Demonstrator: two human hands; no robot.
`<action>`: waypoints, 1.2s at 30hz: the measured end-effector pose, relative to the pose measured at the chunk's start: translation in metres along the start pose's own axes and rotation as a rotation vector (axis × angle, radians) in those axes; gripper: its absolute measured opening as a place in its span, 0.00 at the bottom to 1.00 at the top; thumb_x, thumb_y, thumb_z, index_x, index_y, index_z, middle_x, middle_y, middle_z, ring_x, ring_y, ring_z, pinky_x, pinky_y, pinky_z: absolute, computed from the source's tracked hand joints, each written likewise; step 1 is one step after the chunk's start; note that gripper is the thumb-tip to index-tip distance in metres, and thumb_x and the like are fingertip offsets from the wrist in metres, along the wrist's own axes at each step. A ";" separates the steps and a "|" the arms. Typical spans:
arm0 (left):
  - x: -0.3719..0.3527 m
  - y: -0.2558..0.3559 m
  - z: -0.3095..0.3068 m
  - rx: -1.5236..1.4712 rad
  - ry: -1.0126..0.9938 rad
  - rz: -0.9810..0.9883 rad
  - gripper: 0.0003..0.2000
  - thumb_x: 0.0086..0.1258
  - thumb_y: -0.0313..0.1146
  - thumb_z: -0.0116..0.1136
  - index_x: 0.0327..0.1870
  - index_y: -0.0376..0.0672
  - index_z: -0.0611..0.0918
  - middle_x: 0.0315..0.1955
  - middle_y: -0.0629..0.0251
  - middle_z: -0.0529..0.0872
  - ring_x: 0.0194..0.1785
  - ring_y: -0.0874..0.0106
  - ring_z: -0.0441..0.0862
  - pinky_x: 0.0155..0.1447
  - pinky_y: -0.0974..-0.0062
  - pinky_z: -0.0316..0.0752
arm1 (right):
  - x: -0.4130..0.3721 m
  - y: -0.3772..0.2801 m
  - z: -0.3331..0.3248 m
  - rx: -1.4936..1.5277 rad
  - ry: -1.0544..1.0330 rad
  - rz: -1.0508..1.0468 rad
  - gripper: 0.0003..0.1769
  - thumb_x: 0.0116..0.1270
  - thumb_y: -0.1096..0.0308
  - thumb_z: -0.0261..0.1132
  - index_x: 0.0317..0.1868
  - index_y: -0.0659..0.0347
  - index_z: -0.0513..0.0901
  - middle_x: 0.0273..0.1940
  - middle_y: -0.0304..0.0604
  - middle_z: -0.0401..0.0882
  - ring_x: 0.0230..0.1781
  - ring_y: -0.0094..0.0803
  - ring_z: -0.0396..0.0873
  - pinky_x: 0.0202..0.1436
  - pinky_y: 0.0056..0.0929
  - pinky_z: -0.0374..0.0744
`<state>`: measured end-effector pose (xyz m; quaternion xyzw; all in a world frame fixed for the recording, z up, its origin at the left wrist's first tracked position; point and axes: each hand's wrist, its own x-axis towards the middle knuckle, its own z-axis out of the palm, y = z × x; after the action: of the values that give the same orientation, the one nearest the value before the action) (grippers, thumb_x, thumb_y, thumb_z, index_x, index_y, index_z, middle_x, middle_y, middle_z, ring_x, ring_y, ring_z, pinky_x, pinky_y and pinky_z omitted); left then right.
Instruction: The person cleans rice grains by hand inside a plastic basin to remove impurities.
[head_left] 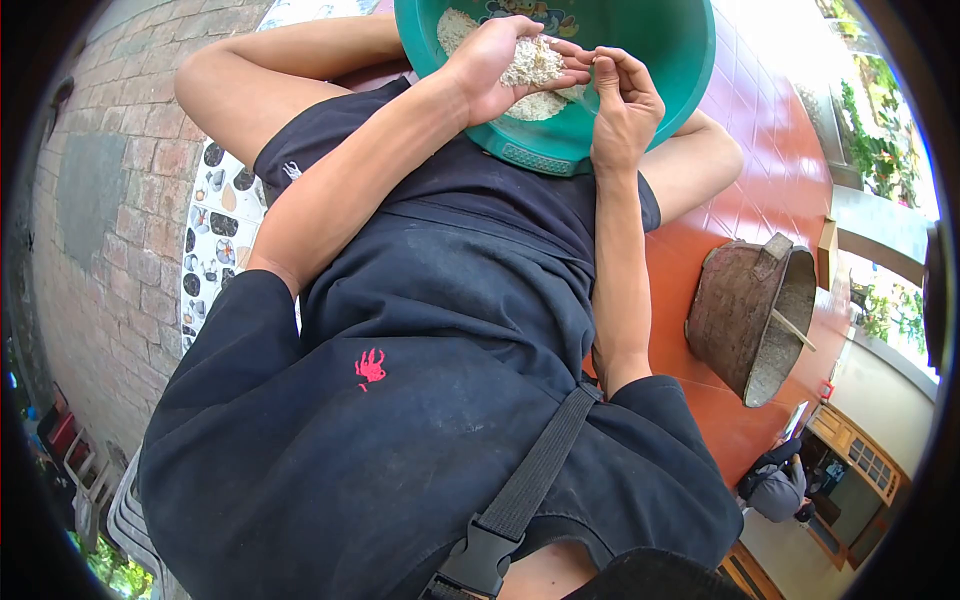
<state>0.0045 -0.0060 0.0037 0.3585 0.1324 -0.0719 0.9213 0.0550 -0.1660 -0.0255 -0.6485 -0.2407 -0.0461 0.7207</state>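
My left hand [492, 72] is turned palm up with its fingers stretched out, and a small heap of white rice [533, 64] lies on it. Close to those fingertips, my right hand [625, 112] is closed in a pinch of thumb and forefinger. Whatever is in that pinch is too small to make out. Below both hands a green plastic basin [690, 60] rests on my lap between my legs. More rice [538, 106] lies on the basin's bottom, partly hidden by my left hand, with another patch towards its left wall.
On the red tiled floor [712, 195] to my right stands a large brown pot [725, 310] with a stick [793, 330] in it. A person [778, 490] is farther off at lower right. Brick paving [130, 215] and a pebble-patterned edge [212, 235] run along my left.
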 end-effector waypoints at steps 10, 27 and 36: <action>0.003 0.000 -0.001 -0.009 0.016 0.004 0.23 0.86 0.35 0.34 0.59 0.20 0.76 0.55 0.39 0.85 0.60 0.48 0.87 0.67 0.62 0.85 | 0.000 0.001 0.001 -0.223 0.356 -0.038 0.08 0.81 0.70 0.65 0.50 0.67 0.87 0.40 0.41 0.89 0.42 0.24 0.85 0.47 0.22 0.82; 0.001 0.001 0.000 -0.014 0.030 0.020 0.22 0.86 0.35 0.35 0.59 0.21 0.77 0.55 0.37 0.85 0.60 0.47 0.86 0.65 0.63 0.87 | 0.001 0.010 -0.005 -0.470 0.398 -0.065 0.11 0.83 0.73 0.58 0.50 0.67 0.88 0.43 0.43 0.87 0.43 0.28 0.82 0.49 0.26 0.79; 0.001 0.001 0.000 -0.008 0.033 0.023 0.22 0.86 0.35 0.34 0.58 0.21 0.77 0.55 0.38 0.85 0.60 0.46 0.87 0.64 0.63 0.87 | 0.002 0.014 -0.009 -0.525 0.410 -0.104 0.10 0.82 0.73 0.59 0.51 0.63 0.89 0.46 0.41 0.83 0.42 0.27 0.78 0.46 0.26 0.76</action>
<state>0.0058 -0.0052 0.0045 0.3576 0.1436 -0.0550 0.9211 0.0642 -0.1719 -0.0377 -0.7762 -0.1031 -0.2727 0.5591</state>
